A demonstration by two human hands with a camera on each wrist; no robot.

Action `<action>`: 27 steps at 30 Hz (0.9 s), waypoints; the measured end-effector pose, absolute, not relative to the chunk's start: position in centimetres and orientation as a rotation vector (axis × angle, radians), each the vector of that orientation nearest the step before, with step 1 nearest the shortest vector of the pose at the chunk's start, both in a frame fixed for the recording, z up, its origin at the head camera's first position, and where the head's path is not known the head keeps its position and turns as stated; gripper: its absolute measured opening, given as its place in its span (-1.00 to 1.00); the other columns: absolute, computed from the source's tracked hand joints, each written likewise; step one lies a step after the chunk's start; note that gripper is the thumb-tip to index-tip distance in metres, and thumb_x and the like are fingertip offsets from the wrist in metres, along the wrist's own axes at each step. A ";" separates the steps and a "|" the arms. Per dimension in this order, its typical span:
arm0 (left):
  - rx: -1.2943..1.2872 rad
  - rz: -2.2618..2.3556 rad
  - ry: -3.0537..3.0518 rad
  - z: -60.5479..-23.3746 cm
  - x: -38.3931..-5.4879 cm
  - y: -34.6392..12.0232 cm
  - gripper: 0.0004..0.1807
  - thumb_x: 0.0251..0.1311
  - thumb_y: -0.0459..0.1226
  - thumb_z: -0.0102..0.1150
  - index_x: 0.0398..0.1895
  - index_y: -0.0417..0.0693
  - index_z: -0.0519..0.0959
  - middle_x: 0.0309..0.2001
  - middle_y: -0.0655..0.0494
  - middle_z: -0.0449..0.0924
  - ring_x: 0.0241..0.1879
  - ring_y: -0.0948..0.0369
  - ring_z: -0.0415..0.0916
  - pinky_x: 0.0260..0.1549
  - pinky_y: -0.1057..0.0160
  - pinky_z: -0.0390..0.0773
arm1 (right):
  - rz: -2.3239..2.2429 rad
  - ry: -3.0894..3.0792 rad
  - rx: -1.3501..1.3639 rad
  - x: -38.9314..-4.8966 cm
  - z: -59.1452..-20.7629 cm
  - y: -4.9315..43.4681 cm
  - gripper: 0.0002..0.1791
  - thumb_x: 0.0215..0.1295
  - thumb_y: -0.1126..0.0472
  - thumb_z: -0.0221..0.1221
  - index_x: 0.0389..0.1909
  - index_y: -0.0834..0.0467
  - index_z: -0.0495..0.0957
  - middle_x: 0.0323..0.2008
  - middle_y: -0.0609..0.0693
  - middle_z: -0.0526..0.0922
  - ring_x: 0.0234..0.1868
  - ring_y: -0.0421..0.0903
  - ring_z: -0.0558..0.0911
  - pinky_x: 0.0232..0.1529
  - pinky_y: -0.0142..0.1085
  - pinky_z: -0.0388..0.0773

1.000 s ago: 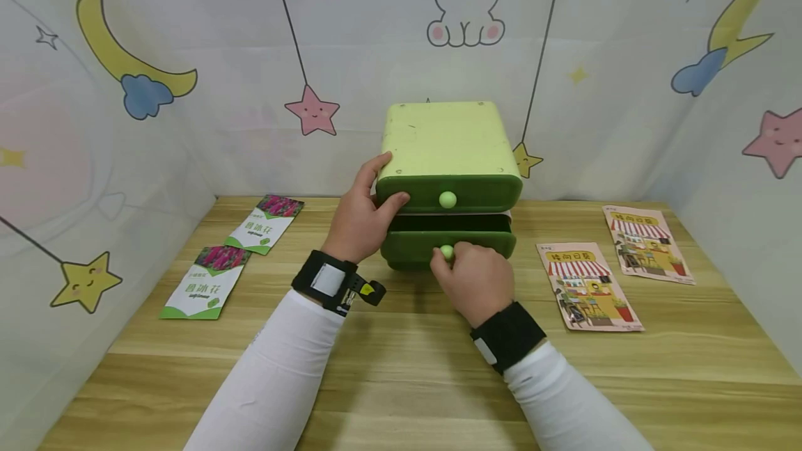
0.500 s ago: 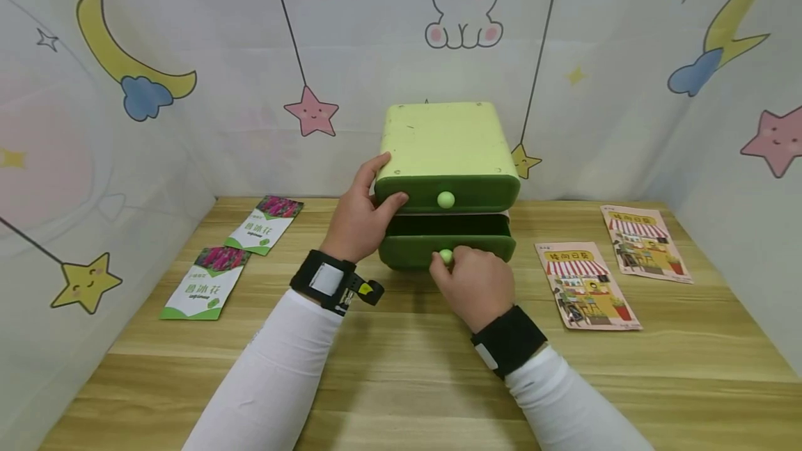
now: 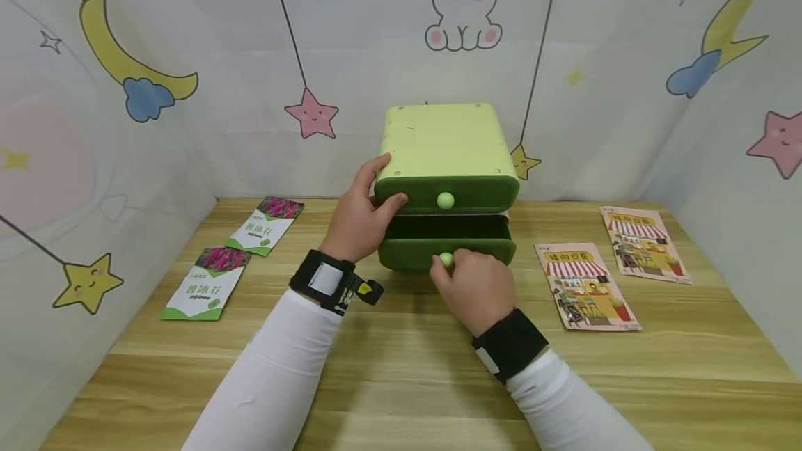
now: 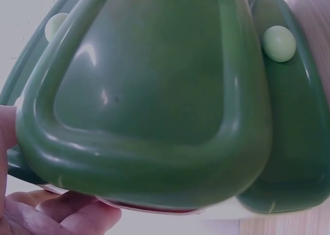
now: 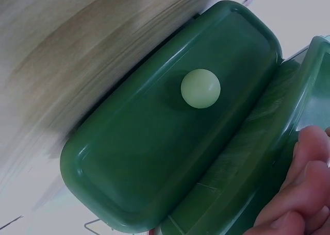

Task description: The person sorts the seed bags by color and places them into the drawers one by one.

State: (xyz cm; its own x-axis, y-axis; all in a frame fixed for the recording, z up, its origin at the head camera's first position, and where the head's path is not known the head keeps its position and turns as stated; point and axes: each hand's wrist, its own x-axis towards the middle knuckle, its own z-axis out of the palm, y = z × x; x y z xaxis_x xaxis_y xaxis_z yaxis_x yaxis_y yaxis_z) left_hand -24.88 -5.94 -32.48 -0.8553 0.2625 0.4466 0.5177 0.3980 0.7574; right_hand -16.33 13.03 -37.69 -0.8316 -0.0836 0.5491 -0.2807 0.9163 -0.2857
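A small green drawer cabinet [image 3: 446, 141] with a pale yellow-green top stands near the back of the table. My left hand [image 3: 358, 221] grips its left front corner, thumb on the top drawer's front [image 3: 413, 195] and fingers along the side. My right hand [image 3: 479, 289] pinches the round, pale green knob [image 3: 445, 259] of the middle drawer [image 3: 407, 255], which is partly pulled out; its inside looks dark. In the left wrist view, the middle drawer [image 4: 144, 90] juts forward between two others. The bottom drawer [image 5: 134, 152] is closed in the right wrist view, its knob [image 5: 200, 88] untouched.
Two seed packets with pink flowers, a rear one [image 3: 253, 235] and a front one [image 3: 200, 291], lie at the left on the wooden table [image 3: 401, 381]. Two pink packets, a nearer [image 3: 592, 298] and a farther [image 3: 648, 249], lie right. Printed cloth [image 3: 370, 33] stands behind the cabinet.
The middle drawer has slid a little farther out toward me, with my right hand moving along on its knob. My left hand keeps its place on the cabinet.
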 end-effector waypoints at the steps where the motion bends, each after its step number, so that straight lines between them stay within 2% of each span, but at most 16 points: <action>1: -0.686 -1.438 -2.405 -32.5 -24.9 -6.0 -0.31 0.26 -0.08 0.13 0.41 0.32 0.07 0.35 0.21 0.13 -0.04 0.20 0.47 -0.19 0.15 0.59 | 0.486 -2.532 0.259 -16.3 -37.7 13.0 -0.47 0.23 -0.03 0.02 -0.91 0.01 0.21 -0.89 -0.11 0.22 -0.86 -0.18 0.20 -0.89 -0.29 0.12; 27: -0.687 -1.393 -2.451 -32.5 -25.0 -6.3 -0.32 0.29 -0.06 0.09 0.41 0.40 0.03 0.40 0.23 0.05 0.02 0.19 0.41 -0.17 0.15 0.58 | 0.472 -2.517 0.288 -15.5 -37.7 13.1 -0.47 0.23 -0.04 0.02 -0.90 0.00 0.19 -0.89 -0.11 0.21 -0.87 -0.18 0.18 -0.90 -0.30 0.10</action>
